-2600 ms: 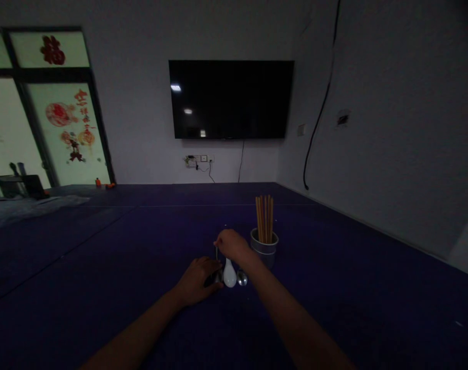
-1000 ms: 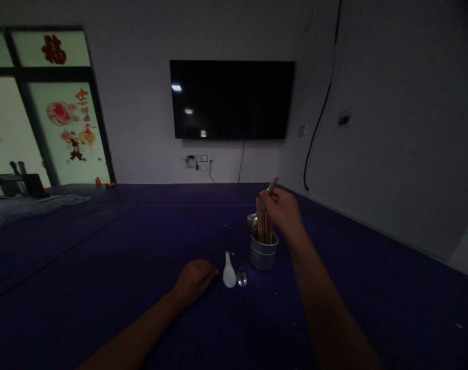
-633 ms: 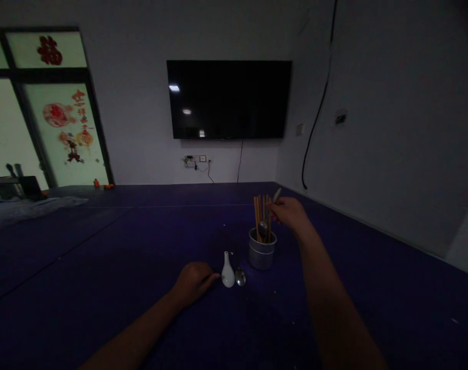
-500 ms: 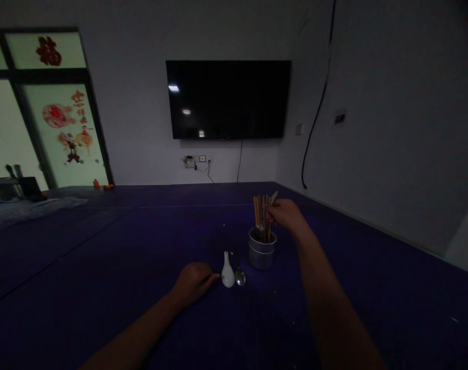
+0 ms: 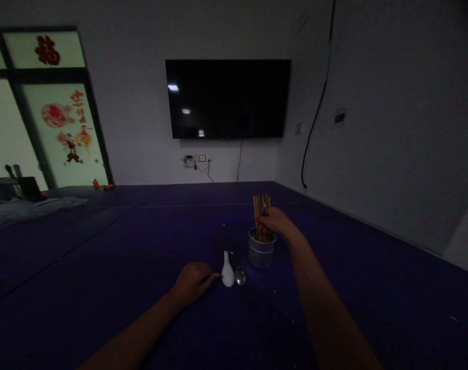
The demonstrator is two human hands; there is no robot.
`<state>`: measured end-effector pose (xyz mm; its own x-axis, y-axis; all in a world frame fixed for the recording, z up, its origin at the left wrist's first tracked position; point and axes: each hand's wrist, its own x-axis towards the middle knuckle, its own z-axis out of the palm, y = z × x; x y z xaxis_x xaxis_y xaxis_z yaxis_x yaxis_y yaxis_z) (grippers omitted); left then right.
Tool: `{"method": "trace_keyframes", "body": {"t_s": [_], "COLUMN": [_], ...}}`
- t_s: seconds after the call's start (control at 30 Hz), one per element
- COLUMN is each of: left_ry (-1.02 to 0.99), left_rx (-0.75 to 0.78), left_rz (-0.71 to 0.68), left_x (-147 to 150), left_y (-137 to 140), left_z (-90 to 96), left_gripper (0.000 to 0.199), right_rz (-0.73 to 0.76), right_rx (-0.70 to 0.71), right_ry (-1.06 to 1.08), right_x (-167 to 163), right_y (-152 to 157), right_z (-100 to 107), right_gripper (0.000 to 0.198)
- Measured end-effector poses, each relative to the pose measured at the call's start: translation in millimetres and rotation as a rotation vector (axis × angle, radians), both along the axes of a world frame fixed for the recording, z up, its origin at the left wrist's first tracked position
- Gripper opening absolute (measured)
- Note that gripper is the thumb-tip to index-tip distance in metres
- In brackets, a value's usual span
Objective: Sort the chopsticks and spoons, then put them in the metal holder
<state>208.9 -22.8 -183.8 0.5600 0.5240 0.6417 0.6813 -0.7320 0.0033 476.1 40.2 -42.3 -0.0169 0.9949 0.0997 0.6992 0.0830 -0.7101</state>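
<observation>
My left hand [image 5: 195, 282] rests on the purple surface with its fingers curled in and the thumb pointing right. The thumb tip lies just beside a white soup spoon [image 5: 228, 275], and nothing shows in that hand. To the right of it lies a metal spoon [image 5: 240, 276], its thin handle dark and hard to see. My right hand [image 5: 273, 221] is closed on another metal spoon [image 5: 263, 208], held over a grey metal cup [image 5: 261, 254]. Several wooden chopsticks [image 5: 257, 205] stand in this cup, next to my fingers. The held spoon's lower end is hidden.
Purple matting [image 5: 160, 231] spreads to the walls, with small white specks on it. A television [image 5: 228, 97] hangs on the far wall above sockets and cords. A black cable [image 5: 314, 121] hangs at the right. Clear sheeting [image 5: 37, 209] and a dark box [image 5: 20, 189] lie far left.
My right hand has moved down and slightly left, lowering the spoon into the cup among the chopsticks. My left hand and the two spoons on the matting have stayed in place.
</observation>
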Motion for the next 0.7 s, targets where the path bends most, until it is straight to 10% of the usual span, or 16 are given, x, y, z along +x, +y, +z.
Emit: {"method": "trace_keyframes", "body": {"t_s": [0.7], "left_ry": [0.013], "left_rx": [-0.025], "left_rz": [0.012], "left_x": [0], "left_y": [-2], "left_z": [0.3], "left_gripper": [0.043], "right_rz": [0.084], "right_rx": [-0.023], "right_ry": [0.037], "right_x": [-8], "right_y": [-6], "right_z": [-1], "right_gripper": [0.021]}}
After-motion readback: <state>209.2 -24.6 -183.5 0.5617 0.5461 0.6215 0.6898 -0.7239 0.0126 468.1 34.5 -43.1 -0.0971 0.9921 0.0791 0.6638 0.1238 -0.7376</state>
